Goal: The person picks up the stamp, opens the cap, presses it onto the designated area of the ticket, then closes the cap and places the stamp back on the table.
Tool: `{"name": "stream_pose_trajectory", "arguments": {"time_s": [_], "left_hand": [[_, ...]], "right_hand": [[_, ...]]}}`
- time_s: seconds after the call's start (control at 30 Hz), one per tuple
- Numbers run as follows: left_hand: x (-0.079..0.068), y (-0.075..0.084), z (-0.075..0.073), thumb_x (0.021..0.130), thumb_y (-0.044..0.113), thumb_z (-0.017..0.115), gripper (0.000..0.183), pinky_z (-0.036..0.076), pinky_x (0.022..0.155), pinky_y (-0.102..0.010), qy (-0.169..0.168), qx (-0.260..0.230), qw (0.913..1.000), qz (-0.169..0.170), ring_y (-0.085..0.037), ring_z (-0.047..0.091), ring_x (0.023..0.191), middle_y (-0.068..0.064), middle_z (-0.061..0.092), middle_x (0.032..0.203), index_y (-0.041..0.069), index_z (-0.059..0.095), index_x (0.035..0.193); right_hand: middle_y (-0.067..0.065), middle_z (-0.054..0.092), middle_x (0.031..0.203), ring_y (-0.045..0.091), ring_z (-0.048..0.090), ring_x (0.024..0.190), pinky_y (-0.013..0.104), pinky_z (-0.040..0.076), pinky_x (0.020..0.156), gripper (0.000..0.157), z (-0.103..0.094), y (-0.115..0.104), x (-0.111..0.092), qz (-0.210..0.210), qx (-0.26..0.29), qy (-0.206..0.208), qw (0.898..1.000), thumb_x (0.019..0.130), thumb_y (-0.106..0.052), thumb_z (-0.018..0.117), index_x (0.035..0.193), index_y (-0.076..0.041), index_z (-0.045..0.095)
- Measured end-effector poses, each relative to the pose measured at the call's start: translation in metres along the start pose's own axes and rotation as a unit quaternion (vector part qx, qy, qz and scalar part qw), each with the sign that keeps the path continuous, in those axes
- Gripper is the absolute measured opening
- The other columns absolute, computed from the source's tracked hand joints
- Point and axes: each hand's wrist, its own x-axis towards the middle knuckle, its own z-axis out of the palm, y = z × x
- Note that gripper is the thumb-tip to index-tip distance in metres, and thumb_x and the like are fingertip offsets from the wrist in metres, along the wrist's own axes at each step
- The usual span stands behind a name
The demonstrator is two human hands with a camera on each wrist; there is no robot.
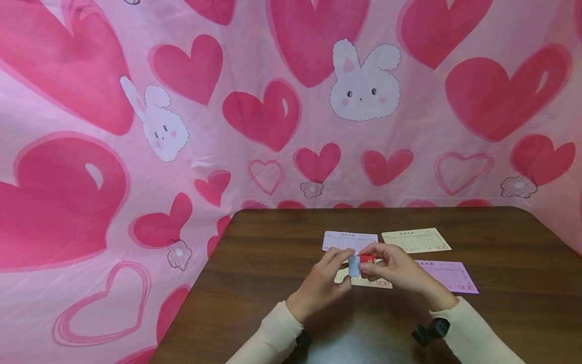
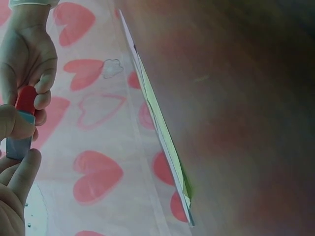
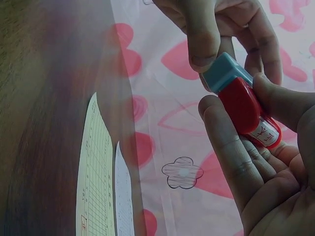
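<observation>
Between the two hands is a small red stamp [image 3: 239, 105] with a light blue cap [image 3: 227, 72] on one end and a white label with a red character on the other. My left hand [image 1: 320, 284] pinches the blue cap between thumb and fingers. The right hand [image 1: 402, 267] holds the red body, its index finger stretched along the side. Both hands are raised over a pale yellow form [image 1: 370, 283], partly hiding it. In the right wrist view, red and blue parts sit against each other, the cap at a slight angle.
Behind the hands lie a lilac form [image 1: 341, 240] and a second pale yellow form [image 1: 416, 240]. A purple form [image 1: 450, 276] lies to the right, beside the right wrist. The brown wooden table [image 1: 254, 263] meets a pink heart-patterned cloth [image 1: 268, 172] at its back and left edges.
</observation>
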Motion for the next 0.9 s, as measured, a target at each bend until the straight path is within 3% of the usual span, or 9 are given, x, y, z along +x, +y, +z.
{"name": "stream_pose_trajectory", "arguments": {"time_s": [0.23, 0.43, 0.5, 0.57, 0.63, 0.7, 0.8, 0.9], "left_hand": [[-0.001, -0.004, -0.003, 0.083, 0.0, 0.087, 0.073, 0.049, 0.104, -0.023, -0.029, 0.044, 0.9985, -0.01, -0.026, 0.065, 0.123, -0.015, 0.056, 0.14, -0.001, 0.051, 0.147], [-0.003, -0.012, -0.011, 0.089, 0.01, 0.084, 0.073, 0.054, 0.1, -0.026, -0.051, 0.056, 0.9954, -0.06, -0.025, 0.067, 0.122, -0.011, 0.055, 0.148, 0.007, 0.049, 0.153], [-0.005, -0.016, -0.014, 0.091, 0.012, 0.083, 0.071, 0.056, 0.095, -0.025, -0.055, 0.064, 0.9939, -0.071, -0.023, 0.07, 0.114, -0.009, 0.055, 0.149, 0.008, 0.049, 0.153], [-0.007, -0.022, -0.017, 0.092, 0.015, 0.082, 0.07, 0.057, 0.083, -0.019, -0.057, 0.076, 0.9925, -0.077, -0.017, 0.071, 0.094, -0.008, 0.055, 0.149, 0.008, 0.049, 0.153], [-0.01, -0.028, -0.021, 0.093, 0.018, 0.081, 0.069, 0.055, 0.072, -0.017, -0.064, 0.085, 0.9902, -0.091, -0.012, 0.065, 0.077, -0.007, 0.055, 0.149, 0.01, 0.05, 0.154], [-0.013, -0.035, -0.025, 0.094, 0.022, 0.082, 0.069, 0.054, 0.07, -0.017, -0.069, 0.094, 0.9872, -0.108, -0.01, 0.061, 0.071, -0.007, 0.055, 0.15, 0.011, 0.051, 0.153], [-0.015, -0.045, -0.033, 0.093, 0.029, 0.083, 0.07, 0.06, 0.083, -0.028, -0.073, 0.109, 0.982, -0.136, -0.017, 0.071, 0.093, -0.008, 0.056, 0.15, 0.011, 0.052, 0.154], [-0.016, -0.051, -0.04, 0.094, 0.036, 0.082, 0.072, 0.058, 0.098, -0.04, -0.081, 0.119, 0.9762, -0.162, -0.023, 0.067, 0.124, -0.008, 0.057, 0.15, 0.013, 0.052, 0.155]], "right_hand": [[0.022, 0.072, 0.103, 0.034, 0.077, 0.086, 0.036, 0.064, 0.074, 0.035, -0.012, 0.002, -0.002, 0.015, -0.029, 0.021, 0.999, 0.099, -0.01, 0.074, 0.124, 0.012, 0.062], [0.019, 0.072, 0.107, 0.035, 0.075, 0.086, 0.037, 0.064, 0.076, 0.041, -0.037, 0.004, -0.012, 0.037, -0.083, 0.067, 0.994, 0.099, -0.014, 0.075, 0.13, 0.009, 0.063], [0.018, 0.071, 0.108, 0.032, 0.074, 0.084, 0.038, 0.063, 0.076, 0.042, -0.047, 0.004, -0.019, 0.046, -0.104, 0.08, 0.99, 0.099, -0.015, 0.075, 0.132, 0.007, 0.063], [0.017, 0.071, 0.109, 0.026, 0.073, 0.083, 0.037, 0.062, 0.074, 0.042, -0.059, 0.005, -0.027, 0.05, -0.123, 0.09, 0.987, 0.099, -0.015, 0.075, 0.134, 0.006, 0.063], [0.017, 0.07, 0.108, 0.026, 0.072, 0.082, 0.036, 0.061, 0.071, 0.042, -0.069, 0.006, -0.033, 0.056, -0.146, 0.104, 0.982, 0.099, -0.015, 0.074, 0.135, 0.006, 0.063], [0.019, 0.069, 0.112, 0.025, 0.072, 0.084, 0.036, 0.06, 0.07, 0.044, -0.078, 0.007, -0.037, 0.063, -0.16, 0.116, 0.978, 0.099, -0.016, 0.075, 0.136, 0.005, 0.063], [0.024, 0.066, 0.121, 0.027, 0.07, 0.09, 0.036, 0.061, 0.071, 0.046, -0.086, 0.01, -0.041, 0.072, -0.184, 0.129, 0.972, 0.099, -0.018, 0.076, 0.138, 0.003, 0.063], [0.024, 0.066, 0.12, 0.025, 0.068, 0.091, 0.033, 0.06, 0.071, 0.048, -0.093, 0.014, -0.043, 0.078, -0.207, 0.134, 0.966, 0.098, -0.02, 0.077, 0.138, 0.002, 0.062]]}}
